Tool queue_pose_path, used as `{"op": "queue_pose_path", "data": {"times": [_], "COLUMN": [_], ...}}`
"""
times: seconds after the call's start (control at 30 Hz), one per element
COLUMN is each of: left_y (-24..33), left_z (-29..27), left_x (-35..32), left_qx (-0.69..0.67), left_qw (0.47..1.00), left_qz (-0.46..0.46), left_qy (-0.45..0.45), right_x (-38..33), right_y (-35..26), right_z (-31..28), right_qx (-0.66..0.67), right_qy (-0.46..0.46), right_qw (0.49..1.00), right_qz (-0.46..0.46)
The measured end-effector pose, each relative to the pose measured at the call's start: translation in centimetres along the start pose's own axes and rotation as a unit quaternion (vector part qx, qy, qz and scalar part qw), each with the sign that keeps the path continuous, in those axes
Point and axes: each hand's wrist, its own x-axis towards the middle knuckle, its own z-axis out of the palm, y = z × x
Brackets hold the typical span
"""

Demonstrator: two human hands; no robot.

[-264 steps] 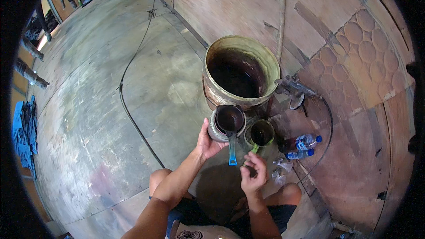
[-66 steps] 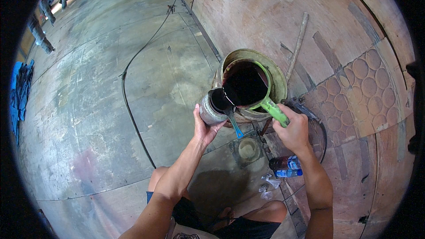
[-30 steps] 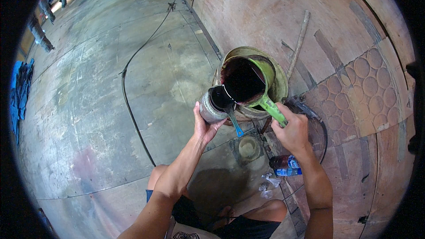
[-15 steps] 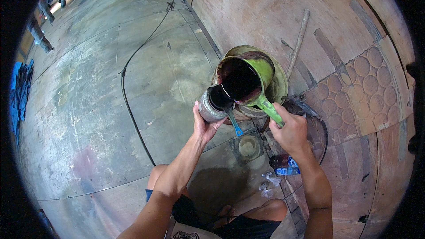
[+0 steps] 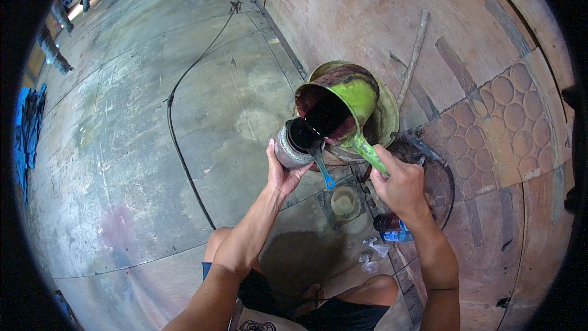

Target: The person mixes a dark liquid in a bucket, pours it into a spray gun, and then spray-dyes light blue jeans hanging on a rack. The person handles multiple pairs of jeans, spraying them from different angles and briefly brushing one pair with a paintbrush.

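Observation:
My left hand (image 5: 280, 175) is wrapped round a greyish round jar (image 5: 286, 155) and holds it tilted below the dipper's lip. Across the jar's mouth rests a small strainer with a blue handle (image 5: 323, 170), its bowl dark with liquid. My right hand (image 5: 401, 181) grips the handle of a green dipper (image 5: 361, 93), which is tipped toward the jar. Dark liquid (image 5: 327, 116) fills much of the dipper, and its lip meets the strainer. Behind the dipper stands a stained, yellowish bucket (image 5: 387, 107), partly hidden by it.
A spray gun (image 5: 422, 146) with a hose lies right of the bucket. Bottles (image 5: 397, 234) and crumpled clear plastic (image 5: 370, 256) lie near my right knee. A stick (image 5: 415, 52) leans behind the bucket. A black cable (image 5: 177, 138) crosses the floor on the left.
My right hand has tipped the dipper further toward the jar, and the dark liquid inside has shrunk in extent. The left hand and jar stay in place.

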Motion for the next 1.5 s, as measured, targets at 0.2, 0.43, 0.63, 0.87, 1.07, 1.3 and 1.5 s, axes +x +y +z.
{"op": "queue_pose_path", "data": {"times": [0.2, 0.43, 0.63, 0.87, 1.07, 1.3, 1.5], "left_y": [0.0, -0.1, -0.2, 0.0, 0.3, -1.0, -3.1], "left_z": [-0.1, 0.1, -0.2, -0.7, -0.2, 0.9, 0.3], "left_x": [0.1, 0.0, 0.1, 0.2, -0.9, -3.2, -4.2], "left_qx": [-0.004, -0.001, -0.031, 0.001, 0.009, 0.021, -0.006], "left_qw": [1.0, 1.0, 0.999, 1.0, 1.0, 0.998, 0.991], "left_qz": [0.002, 0.003, 0.007, 0.005, -0.011, -0.054, -0.126], "left_qy": [0.0, 0.002, -0.012, -0.03, 0.014, 0.013, -0.034], "right_x": [-0.6, -1.5, -2.5, -5.3, -12.4, -23.2, -27.3], "right_y": [-0.4, -0.4, -1.3, -3.0, -6.1, -10.8, -6.9], "right_z": [0.2, 0.7, 1.6, 2.1, -0.6, 5.0, 18.8], "right_qx": [-0.038, -0.102, -0.029, 0.232, 0.415, 0.484, 0.494], "right_qy": [-0.021, -0.01, 0.015, 0.088, 0.12, 0.194, 0.244], "right_qw": [0.999, 0.99, 0.999, 0.929, 0.775, 0.59, 0.528], "right_qz": [-0.02, -0.094, -0.007, 0.275, 0.461, 0.616, 0.646]}}
